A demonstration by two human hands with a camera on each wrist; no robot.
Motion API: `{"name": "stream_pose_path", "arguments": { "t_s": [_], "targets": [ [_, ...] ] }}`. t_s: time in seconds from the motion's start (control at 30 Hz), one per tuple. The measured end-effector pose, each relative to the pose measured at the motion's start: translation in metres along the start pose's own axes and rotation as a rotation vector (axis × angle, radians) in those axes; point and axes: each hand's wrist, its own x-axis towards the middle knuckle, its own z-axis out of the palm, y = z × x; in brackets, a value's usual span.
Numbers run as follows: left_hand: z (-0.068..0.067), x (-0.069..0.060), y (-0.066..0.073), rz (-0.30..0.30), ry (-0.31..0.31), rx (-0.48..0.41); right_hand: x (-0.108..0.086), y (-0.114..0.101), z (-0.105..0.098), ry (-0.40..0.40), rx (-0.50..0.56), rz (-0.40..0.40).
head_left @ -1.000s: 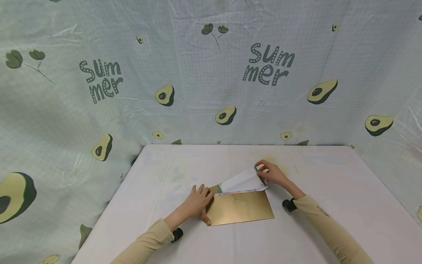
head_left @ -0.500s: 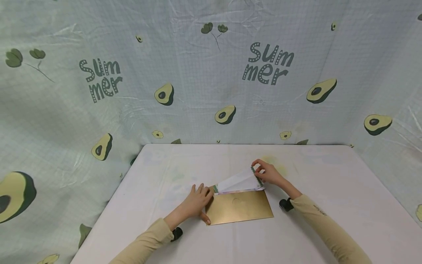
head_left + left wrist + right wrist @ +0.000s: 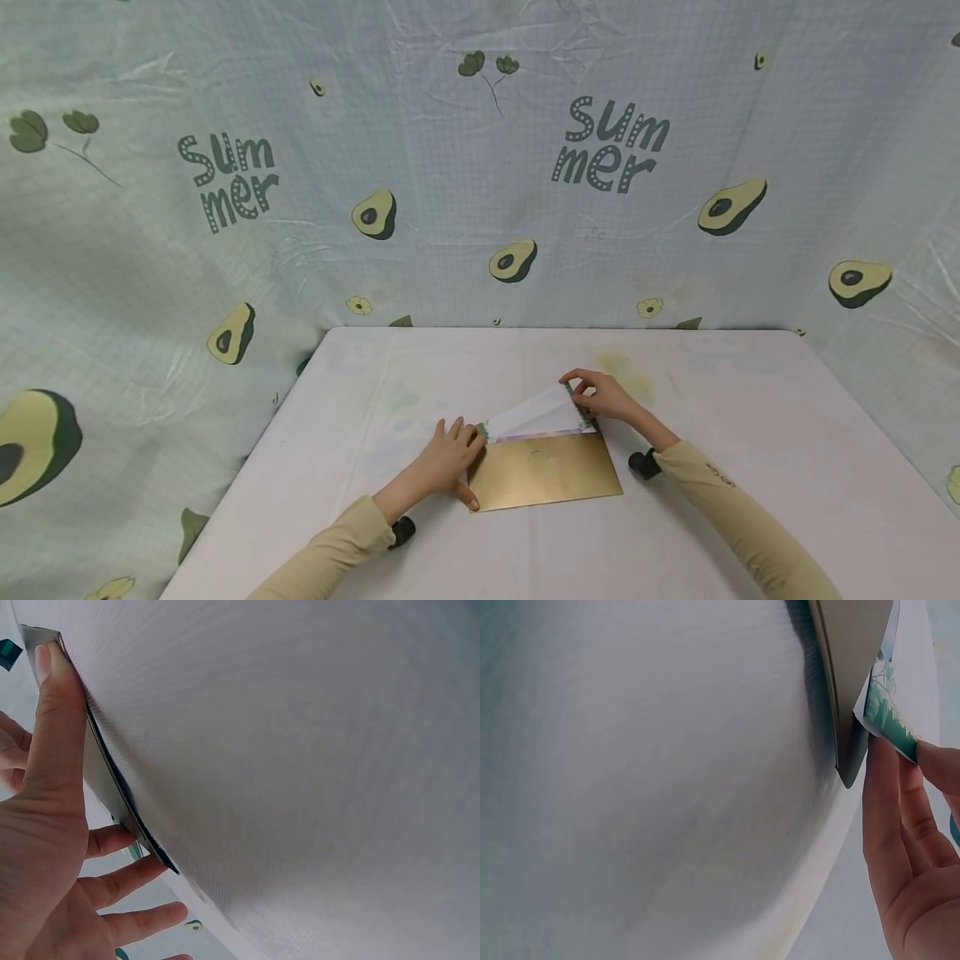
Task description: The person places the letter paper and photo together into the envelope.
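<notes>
A gold envelope [image 3: 546,472] lies flat on the table in the head view. Out of its far side sticks a folded sheet of white paper [image 3: 534,414] with green printed ends; its lower part is hidden in the envelope. My left hand [image 3: 448,458] rests on the envelope's left end, thumb on the near corner, fingers spread near the far corner. In the left wrist view the thumb [image 3: 58,712] lies straight along the envelope. My right hand [image 3: 604,396] pinches the paper's right end between thumb and fingers, also seen in the right wrist view beside the envelope's corner [image 3: 845,769].
The white-covered table [image 3: 405,367] spreads around the envelope. A pale curtain [image 3: 450,167] with avocados and lettering hangs behind and at both sides. A dark wrist camera [image 3: 402,532] sits under the left wrist, another [image 3: 643,464] under the right.
My right hand has shifted left and slightly nearer, carrying the paper with it. The paper's left end now reaches the left fingers, and less of it stands out. My left hand stays in place.
</notes>
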Motion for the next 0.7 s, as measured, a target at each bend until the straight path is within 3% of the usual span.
{"name": "stream_pose_path", "arguments": {
  "t_s": [0.4,0.7],
  "targets": [
    [-0.0012,-0.0005,0.0002,-0.002,-0.007,-0.005,-0.0008,0.0012,0.0039,-0.028,0.061,0.076],
    [-0.0021,-0.0010,0.0001,0.004,0.009,0.004,-0.0034,0.0062,0.0017,-0.060,0.085,0.036]
  ]
}}
